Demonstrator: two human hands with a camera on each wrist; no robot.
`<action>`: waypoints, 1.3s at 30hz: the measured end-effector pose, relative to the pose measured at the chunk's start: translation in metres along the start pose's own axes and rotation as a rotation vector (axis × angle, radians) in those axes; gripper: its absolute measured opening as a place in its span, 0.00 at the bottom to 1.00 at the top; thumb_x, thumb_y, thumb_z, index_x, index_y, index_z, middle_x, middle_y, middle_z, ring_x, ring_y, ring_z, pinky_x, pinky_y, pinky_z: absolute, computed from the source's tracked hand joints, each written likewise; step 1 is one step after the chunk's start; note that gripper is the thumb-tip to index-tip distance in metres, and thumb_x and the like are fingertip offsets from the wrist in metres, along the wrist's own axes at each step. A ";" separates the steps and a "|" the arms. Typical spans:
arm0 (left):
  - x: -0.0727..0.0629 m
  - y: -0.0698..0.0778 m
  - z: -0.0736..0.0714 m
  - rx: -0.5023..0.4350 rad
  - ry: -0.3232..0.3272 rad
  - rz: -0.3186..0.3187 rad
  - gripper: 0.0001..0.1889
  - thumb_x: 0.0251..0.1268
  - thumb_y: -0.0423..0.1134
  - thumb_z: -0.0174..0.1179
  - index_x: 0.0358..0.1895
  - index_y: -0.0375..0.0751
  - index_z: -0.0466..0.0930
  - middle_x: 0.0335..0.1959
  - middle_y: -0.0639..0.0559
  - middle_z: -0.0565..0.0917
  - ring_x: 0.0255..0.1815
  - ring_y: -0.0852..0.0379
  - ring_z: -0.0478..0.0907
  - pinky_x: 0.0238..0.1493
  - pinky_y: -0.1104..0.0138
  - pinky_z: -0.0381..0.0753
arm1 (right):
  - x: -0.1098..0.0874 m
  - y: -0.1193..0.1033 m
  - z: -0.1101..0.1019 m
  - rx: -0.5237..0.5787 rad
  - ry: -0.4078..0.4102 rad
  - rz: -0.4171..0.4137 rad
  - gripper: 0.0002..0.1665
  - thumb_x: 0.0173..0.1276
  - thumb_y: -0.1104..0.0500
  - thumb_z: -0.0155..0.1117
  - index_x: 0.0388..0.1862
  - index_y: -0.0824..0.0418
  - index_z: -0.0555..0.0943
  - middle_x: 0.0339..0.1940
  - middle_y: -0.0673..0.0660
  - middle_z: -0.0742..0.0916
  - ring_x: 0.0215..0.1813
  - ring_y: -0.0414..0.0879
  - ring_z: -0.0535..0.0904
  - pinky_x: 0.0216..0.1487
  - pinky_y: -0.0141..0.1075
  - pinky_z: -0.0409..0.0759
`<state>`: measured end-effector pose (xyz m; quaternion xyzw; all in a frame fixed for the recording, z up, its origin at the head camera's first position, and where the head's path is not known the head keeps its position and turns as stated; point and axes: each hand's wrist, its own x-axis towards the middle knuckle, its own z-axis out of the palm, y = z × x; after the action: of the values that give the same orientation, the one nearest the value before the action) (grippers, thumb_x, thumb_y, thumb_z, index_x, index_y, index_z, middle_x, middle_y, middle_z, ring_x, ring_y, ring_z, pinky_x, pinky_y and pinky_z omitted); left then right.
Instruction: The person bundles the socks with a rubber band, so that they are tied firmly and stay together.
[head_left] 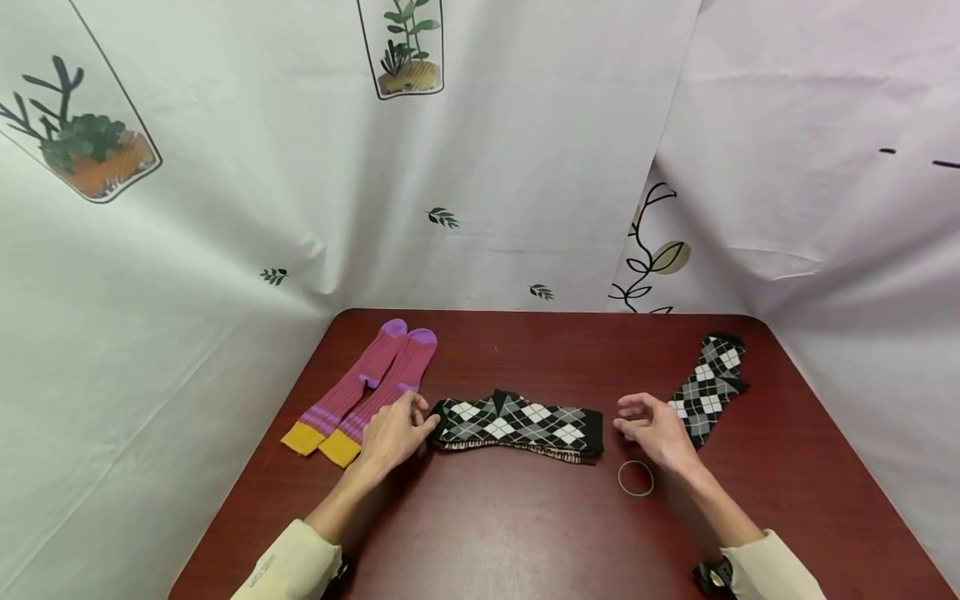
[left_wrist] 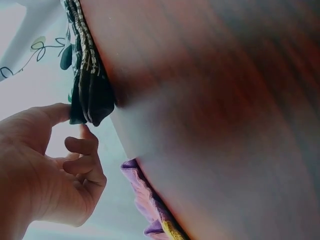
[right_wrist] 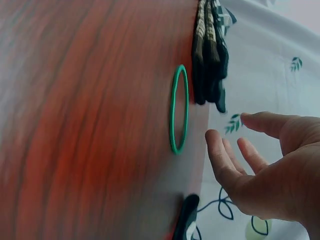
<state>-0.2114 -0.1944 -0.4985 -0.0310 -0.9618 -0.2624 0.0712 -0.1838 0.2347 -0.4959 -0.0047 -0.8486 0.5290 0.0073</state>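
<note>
Left hand (head_left: 393, 432) is set against stacked socks (head_left: 517, 423), pinch unclear; right hand (head_left: 657, 429) is spread; alignment could be spoiled by uneven pushing.

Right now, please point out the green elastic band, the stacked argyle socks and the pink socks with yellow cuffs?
Green elastic band (right_wrist: 173, 109), right wrist view: left side of its loop.
Stacked argyle socks (head_left: 517, 423), head view: middle of the top sock.
Pink socks (head_left: 383, 398), head view: leg of the right one.

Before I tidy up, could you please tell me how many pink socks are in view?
2: one pink sock lies far left; the other pink sock is beside it, next to the left hand.
</note>
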 end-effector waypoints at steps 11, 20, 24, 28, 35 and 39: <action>0.002 -0.002 0.004 0.054 -0.075 -0.033 0.18 0.63 0.54 0.74 0.47 0.49 0.82 0.25 0.65 0.82 0.31 0.55 0.83 0.35 0.52 0.79 | -0.007 0.003 -0.021 0.044 0.023 -0.004 0.24 0.75 0.67 0.69 0.66 0.74 0.76 0.55 0.72 0.86 0.44 0.52 0.90 0.44 0.40 0.88; 0.005 0.001 0.000 0.000 -0.033 -0.043 0.16 0.66 0.54 0.73 0.47 0.51 0.83 0.32 0.62 0.84 0.35 0.51 0.83 0.36 0.51 0.77 | -0.009 0.010 -0.033 0.051 0.072 0.037 0.24 0.76 0.65 0.68 0.66 0.74 0.77 0.55 0.70 0.87 0.42 0.41 0.89 0.44 0.35 0.86; 0.008 0.002 0.000 -0.036 0.003 -0.030 0.12 0.68 0.52 0.72 0.46 0.52 0.84 0.33 0.63 0.85 0.36 0.52 0.84 0.34 0.53 0.76 | -0.009 0.016 -0.039 0.077 0.083 0.065 0.25 0.76 0.65 0.69 0.67 0.74 0.76 0.54 0.69 0.88 0.41 0.34 0.87 0.43 0.33 0.85; 0.012 0.006 0.000 -0.081 0.044 -0.013 0.09 0.69 0.50 0.72 0.44 0.53 0.84 0.34 0.63 0.87 0.39 0.53 0.86 0.36 0.52 0.78 | -0.009 0.020 -0.046 0.119 0.091 0.086 0.26 0.77 0.65 0.67 0.69 0.76 0.74 0.54 0.68 0.88 0.41 0.30 0.85 0.45 0.32 0.85; 0.018 0.020 0.000 -0.159 0.081 -0.002 0.06 0.71 0.48 0.70 0.43 0.54 0.85 0.35 0.62 0.87 0.37 0.58 0.84 0.38 0.52 0.78 | -0.012 0.027 -0.058 0.108 0.153 0.144 0.26 0.78 0.63 0.66 0.69 0.75 0.74 0.49 0.61 0.89 0.41 0.32 0.85 0.44 0.34 0.87; 0.019 0.030 0.002 -0.202 0.093 0.020 0.04 0.72 0.46 0.70 0.43 0.54 0.86 0.35 0.61 0.87 0.35 0.60 0.83 0.37 0.54 0.78 | -0.013 0.033 -0.062 0.125 0.209 0.168 0.24 0.78 0.66 0.65 0.67 0.76 0.75 0.45 0.57 0.90 0.38 0.32 0.85 0.41 0.34 0.87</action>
<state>-0.2273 -0.1675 -0.4823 -0.0355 -0.9257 -0.3586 0.1148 -0.1702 0.3053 -0.4986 -0.1302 -0.8053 0.5762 0.0514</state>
